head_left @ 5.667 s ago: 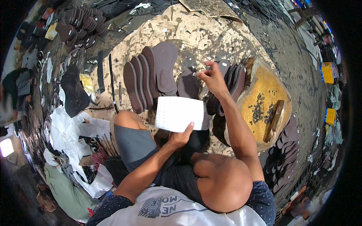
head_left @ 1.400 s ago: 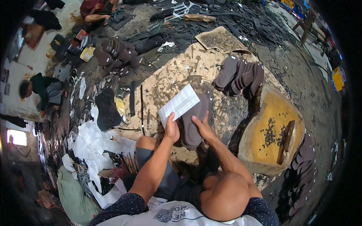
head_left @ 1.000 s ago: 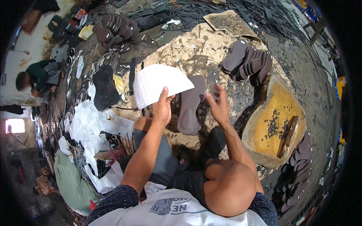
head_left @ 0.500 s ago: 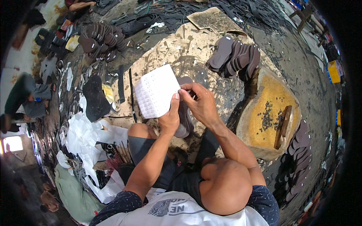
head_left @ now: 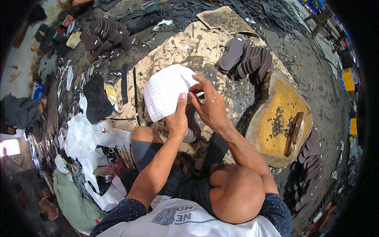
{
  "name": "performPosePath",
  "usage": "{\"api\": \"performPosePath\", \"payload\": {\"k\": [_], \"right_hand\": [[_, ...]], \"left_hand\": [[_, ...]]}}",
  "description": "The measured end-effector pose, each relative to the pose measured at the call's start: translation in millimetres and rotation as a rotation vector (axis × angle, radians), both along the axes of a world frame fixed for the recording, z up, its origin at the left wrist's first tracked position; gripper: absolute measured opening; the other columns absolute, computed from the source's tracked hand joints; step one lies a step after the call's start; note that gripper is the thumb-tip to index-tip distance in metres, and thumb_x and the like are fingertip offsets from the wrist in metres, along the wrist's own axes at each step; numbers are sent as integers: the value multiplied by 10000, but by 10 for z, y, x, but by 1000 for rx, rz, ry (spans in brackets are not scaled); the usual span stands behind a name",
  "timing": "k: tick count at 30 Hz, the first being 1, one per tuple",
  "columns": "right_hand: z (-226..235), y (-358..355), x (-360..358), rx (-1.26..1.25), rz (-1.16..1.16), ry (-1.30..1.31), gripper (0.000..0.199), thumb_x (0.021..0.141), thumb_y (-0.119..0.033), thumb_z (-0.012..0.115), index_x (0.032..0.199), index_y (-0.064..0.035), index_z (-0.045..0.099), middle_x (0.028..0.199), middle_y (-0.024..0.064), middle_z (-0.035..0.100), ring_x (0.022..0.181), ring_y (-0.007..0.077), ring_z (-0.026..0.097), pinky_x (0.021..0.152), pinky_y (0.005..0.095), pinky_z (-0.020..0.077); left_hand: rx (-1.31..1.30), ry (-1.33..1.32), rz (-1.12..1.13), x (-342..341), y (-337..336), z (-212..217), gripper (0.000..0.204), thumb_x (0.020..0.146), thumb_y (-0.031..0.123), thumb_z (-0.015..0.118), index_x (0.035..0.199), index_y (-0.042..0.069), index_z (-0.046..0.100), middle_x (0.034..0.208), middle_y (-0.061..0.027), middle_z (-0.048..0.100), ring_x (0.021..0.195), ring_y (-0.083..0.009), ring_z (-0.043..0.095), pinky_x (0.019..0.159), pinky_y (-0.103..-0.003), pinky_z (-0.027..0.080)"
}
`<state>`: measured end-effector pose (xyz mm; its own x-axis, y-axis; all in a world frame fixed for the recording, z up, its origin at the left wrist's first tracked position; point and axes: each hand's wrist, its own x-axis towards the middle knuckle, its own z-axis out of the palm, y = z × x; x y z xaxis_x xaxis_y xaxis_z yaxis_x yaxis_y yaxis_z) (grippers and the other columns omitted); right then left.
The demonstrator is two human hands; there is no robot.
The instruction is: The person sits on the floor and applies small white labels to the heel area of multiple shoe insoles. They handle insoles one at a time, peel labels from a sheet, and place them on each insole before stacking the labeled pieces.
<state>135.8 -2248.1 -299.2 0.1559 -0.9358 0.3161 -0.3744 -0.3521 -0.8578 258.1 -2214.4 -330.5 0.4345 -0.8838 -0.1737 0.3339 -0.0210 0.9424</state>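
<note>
My left hand (head_left: 176,121) is closed on the lower right edge of a white sticker sheet (head_left: 164,94), with its thumb on top. Rows of small printed marks cover the sheet, and a grey patch shows near its right edge. My right hand (head_left: 211,103) pinches at that right edge, index finger and thumb close together; any small piece between them is hidden. Below the hands, partly covered by them, lie brown sandal soles (head_left: 192,132). More brown soles (head_left: 252,61) stand in a leaning row ahead to the right, some with small white labels.
A thick wooden block (head_left: 258,134) with a yellowish top stands at right, bearing small dark bits and a wooden bar (head_left: 294,134). Further soles (head_left: 104,37) are piled at the far left. White paper scraps (head_left: 85,136) and a black sole-shaped piece (head_left: 97,98) lie at left.
The sheet has tilted and bends more, and a grey patch now shows near its right edge. My right fingers have shifted up and over that edge; my left hand keeps its hold.
</note>
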Motion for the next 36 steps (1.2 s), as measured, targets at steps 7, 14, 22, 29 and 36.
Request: {"api": "performPosePath", "payload": {"k": [7, 14, 22, 29, 36], "right_hand": [[-227, -89, -206, 309, -52, -297, 428, 968, -37, 688, 1346, -25, 488, 990, 95, 713, 866, 173, 703, 733, 324, 569], [-661, -779, -511, 722, -55, -340, 525, 973, -103, 750, 1376, -14, 425, 1022, 111, 715, 915, 161, 671, 768, 297, 530], [-1058, -979, -236, 345, 56, 188, 577, 959, -177, 795, 1361, -25, 410, 887, 53, 626, 808, 141, 604, 703, 315, 516], [-959, -920, -426, 746, 5, -173, 274, 1000, -274, 749, 1015, -21, 645, 919, 19, 655, 825, 107, 564, 731, 292, 481], [-1099, -883, -231, 721, 76, 77, 283, 1008, -280, 731, 920, -17, 679, 863, 11, 690, 799, 120, 619, 772, 310, 508]], "left_hand": [[214, -249, -260, 297, 297, -82, 451, 1080, 280, 614, 1377, -57, 570, 1323, -107, 632, 1215, -224, 583, 1059, -386, 450], [35, -867, -802, 484, 681, -246, 380, 1055, 299, 557, 1193, -32, 680, 1114, -254, 677, 1024, -465, 612, 939, -533, 475], [-75, -953, -681, 432, 702, -353, 333, 1032, 261, 600, 1167, -32, 683, 1076, -240, 691, 974, -447, 634, 887, -516, 497], [-2, -995, -725, 515, 1211, -122, 349, 1017, 225, 620, 1268, -17, 638, 1136, -238, 675, 1008, -431, 637, 911, -544, 496], [-373, -1345, -594, 525, 1436, -269, 330, 1020, 201, 640, 1220, -61, 619, 1085, -240, 651, 954, -404, 631, 857, -514, 503]]}}
